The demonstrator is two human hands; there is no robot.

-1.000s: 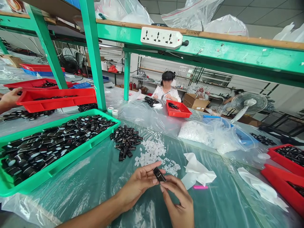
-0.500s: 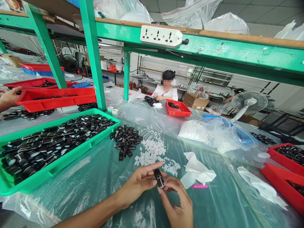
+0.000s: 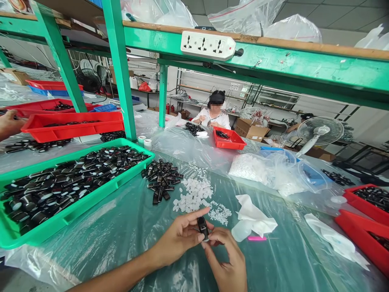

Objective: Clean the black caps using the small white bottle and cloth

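Note:
My left hand (image 3: 179,237) and my right hand (image 3: 226,259) meet low in the middle of the view, both pinching one small black plastic part (image 3: 202,228) that stands nearly upright between the fingertips. Just beyond lies a scatter of small white pieces (image 3: 196,194) and a heap of loose black parts (image 3: 161,180) on the plastic-covered table. A green tray (image 3: 75,211) full of black parts sits to the left of my hands. A crumpled white cloth (image 3: 253,219) and a pink stick (image 3: 257,238) lie to the right.
Red trays (image 3: 361,227) with black parts line the right edge, another red tray (image 3: 73,125) stands at the back left beside someone's hand (image 3: 9,123). A clear bag of white pieces (image 3: 273,172), a white fan (image 3: 319,132), green shelf posts (image 3: 120,69) and a seated person (image 3: 214,115) lie beyond.
The black part has turned from lying slanted across my fingertips to nearly upright, and my right fingers have closed in on its lower end. Both hands stay in the same place.

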